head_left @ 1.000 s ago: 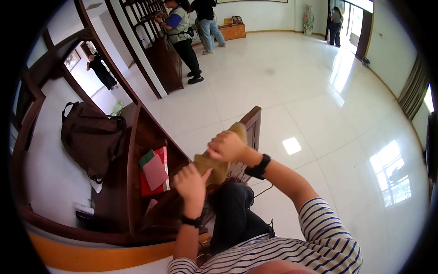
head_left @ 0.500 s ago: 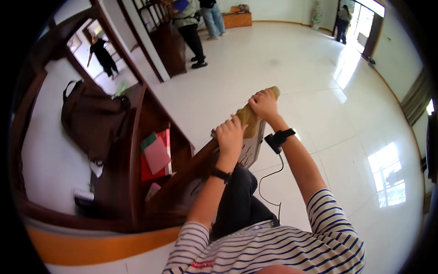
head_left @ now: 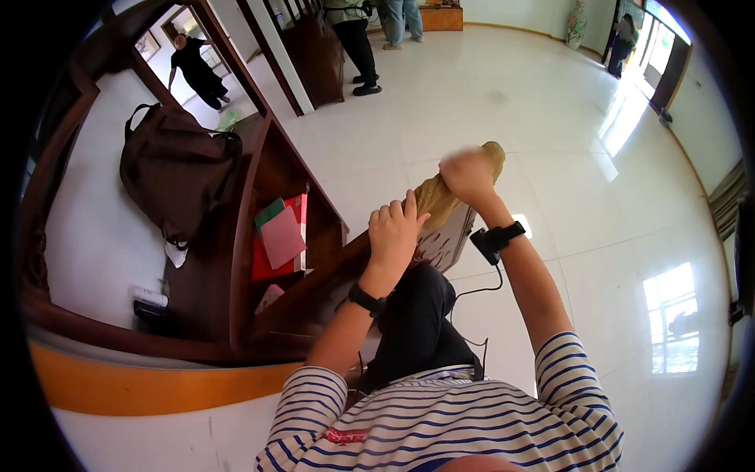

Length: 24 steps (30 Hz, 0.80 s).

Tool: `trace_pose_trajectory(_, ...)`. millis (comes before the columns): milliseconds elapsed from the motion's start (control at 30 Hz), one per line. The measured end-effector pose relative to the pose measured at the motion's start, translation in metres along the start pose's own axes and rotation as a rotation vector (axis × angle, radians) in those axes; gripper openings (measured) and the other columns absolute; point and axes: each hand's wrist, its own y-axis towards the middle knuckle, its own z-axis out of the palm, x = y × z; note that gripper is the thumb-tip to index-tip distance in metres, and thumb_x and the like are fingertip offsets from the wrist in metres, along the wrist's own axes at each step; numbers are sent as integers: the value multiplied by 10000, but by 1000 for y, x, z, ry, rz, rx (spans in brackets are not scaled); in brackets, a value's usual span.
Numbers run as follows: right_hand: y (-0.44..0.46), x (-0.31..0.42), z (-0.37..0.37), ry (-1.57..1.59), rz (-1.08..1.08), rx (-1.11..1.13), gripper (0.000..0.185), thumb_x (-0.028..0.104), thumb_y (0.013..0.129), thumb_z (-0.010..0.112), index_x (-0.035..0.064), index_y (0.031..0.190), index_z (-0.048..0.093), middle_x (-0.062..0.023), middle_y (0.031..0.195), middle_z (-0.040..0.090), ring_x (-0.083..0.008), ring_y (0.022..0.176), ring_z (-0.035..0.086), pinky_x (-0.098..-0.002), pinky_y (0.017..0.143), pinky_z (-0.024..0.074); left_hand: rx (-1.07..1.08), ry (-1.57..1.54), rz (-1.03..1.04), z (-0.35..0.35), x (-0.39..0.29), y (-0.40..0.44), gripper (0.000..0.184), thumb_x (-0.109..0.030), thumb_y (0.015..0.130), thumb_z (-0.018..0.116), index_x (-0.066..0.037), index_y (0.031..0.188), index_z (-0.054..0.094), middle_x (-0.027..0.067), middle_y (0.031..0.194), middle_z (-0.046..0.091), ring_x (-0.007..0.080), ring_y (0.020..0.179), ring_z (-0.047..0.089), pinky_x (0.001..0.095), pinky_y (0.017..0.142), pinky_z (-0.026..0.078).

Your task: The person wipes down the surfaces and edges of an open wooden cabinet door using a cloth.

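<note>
A tan cloth lies bunched along the top of a dark wooden panel with a pale, patterned face. My right hand is closed over the cloth's upper part; motion blurs its fingers. The cloth's far end sticks out beyond that hand. At the near end, my left hand rests by the wooden edge, with forefinger and thumb spread apart and the thumb tip close to the cloth. Whether that thumb touches it, I cannot tell.
On the left, a dark wooden cabinet holds a pink paper or booklet and red and green items. A brown bag lies on top. Several people stand farther off on the shiny tiled floor. A cable hangs from my right wrist device.
My right hand has shifted along the cloth and is blurred. My left hand's forefinger has lifted, and its fingers have come off the cloth. The whole view has shifted a little.
</note>
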Motion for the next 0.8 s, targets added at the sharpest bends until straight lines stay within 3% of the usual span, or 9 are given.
trace_pose_trajectory(100,-6,-2,-4,5,16,121,126,166,712,618,94,620,570,-78,662,603,-280,655,576,-426,587,451,-11,35,2,0,-3,1,484,-428,849,681,-84,1186,632,46,752,525,213,664,557,350,610,445)
trace_pose_trajectory(167,-10,0,4,425,274,-194,190,164,847,596,73,680,610,-67,731,638,-273,759,580,-401,747,458,-29,54,9,1,-2,2,478,-423,853,680,-80,1182,631,45,747,521,213,666,557,350,607,444)
trace_pose_trajectory(267,-12,10,8,473,396,-305,282,203,946,548,55,719,627,-52,758,651,-272,805,569,-384,842,421,-66,25,67,-1,1,1,461,-400,870,673,-61,1178,625,53,782,551,216,686,569,355,628,463)
trace_pose_trajectory(433,-12,26,4,534,587,-338,255,174,930,574,46,712,606,-76,730,605,-291,774,546,-414,797,417,-91,-122,132,1,5,-1,413,-305,892,669,-7,1170,604,139,1072,663,272,895,646,383,792,514)
trace_pose_trajectory(500,-18,49,3,568,692,-358,241,166,919,589,41,713,600,-95,714,575,-309,764,533,-430,778,411,-103,-160,138,0,7,-11,397,-286,895,668,2,1160,600,149,1096,663,289,940,643,399,816,512)
trace_pose_trajectory(567,-5,80,-2,601,640,-358,223,166,912,594,37,731,602,-108,718,571,-319,770,532,-441,770,408,-160,-183,158,-1,18,-1,381,-267,897,666,10,1149,597,160,1121,662,306,984,641,416,840,510)
trace_pose_trajectory(700,8,126,-21,711,532,-277,196,168,903,595,43,752,610,-100,760,611,-309,800,544,-434,793,417,-42,-133,57,-33,38,-34,346,-244,905,657,14,1126,592,159,1085,664,313,993,633,435,860,501)
trace_pose_trajectory(767,13,141,-19,652,297,-368,188,175,885,598,56,740,608,-76,774,631,-294,783,548,-414,799,432,28,-69,-39,-55,56,-55,323,-241,907,655,4,1107,592,146,1060,657,298,972,623,443,858,488)
trace_pose_trajectory(800,16,144,-19,654,300,-369,188,175,885,598,56,740,608,-76,774,631,-294,783,548,-414,799,432,54,-65,-99,-63,65,-67,313,-241,907,654,1,1096,590,135,1044,650,288,959,613,447,849,478)
